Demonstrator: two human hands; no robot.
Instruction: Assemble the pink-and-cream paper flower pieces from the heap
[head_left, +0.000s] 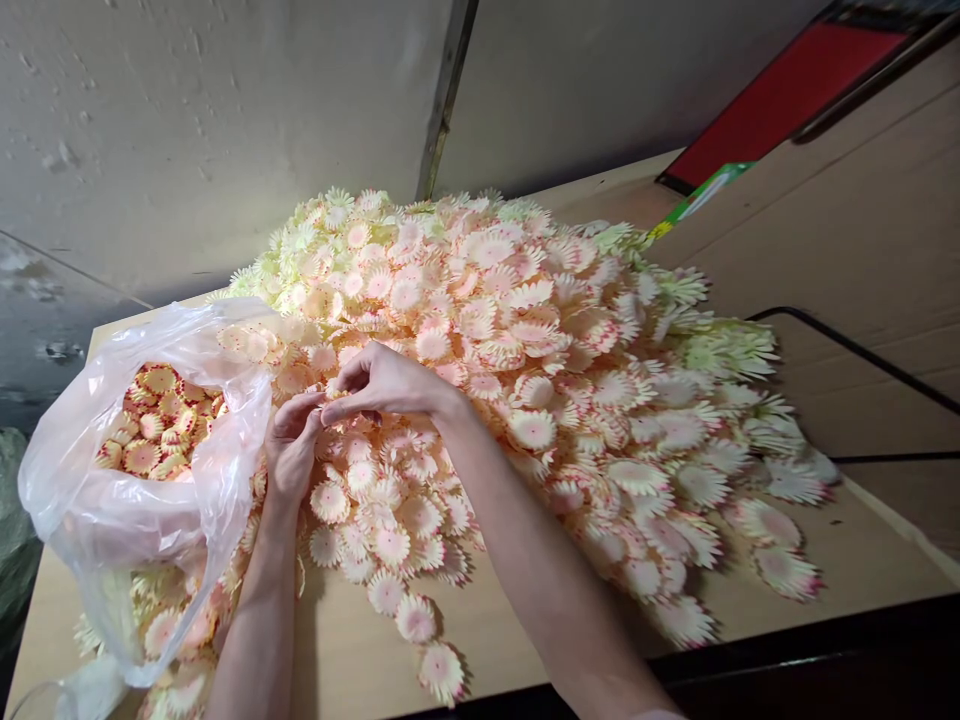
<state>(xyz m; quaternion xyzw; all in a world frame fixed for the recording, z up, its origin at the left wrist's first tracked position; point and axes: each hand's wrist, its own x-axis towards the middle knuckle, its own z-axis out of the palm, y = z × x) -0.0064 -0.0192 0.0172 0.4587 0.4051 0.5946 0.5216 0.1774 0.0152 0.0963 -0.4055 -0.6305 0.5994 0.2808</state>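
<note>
Fingertips of my left hand and my right hand meet over the left part of a big pile of pale pink and cream artificial flower petal discs with fringed edges. Both hands are closed in a pinch. Whatever they pinch is mostly hidden by the fingers; a small pale bit shows between them. Left of my hands stands a translucent plastic bag, its mouth spread wide. Inside it lie several smaller flower pieces with darker red edges.
The pile covers much of a light wooden table, with single petal discs near its front edge. A grey wall rises behind. At right are cardboard, a black bent rod, a red panel and a green strip.
</note>
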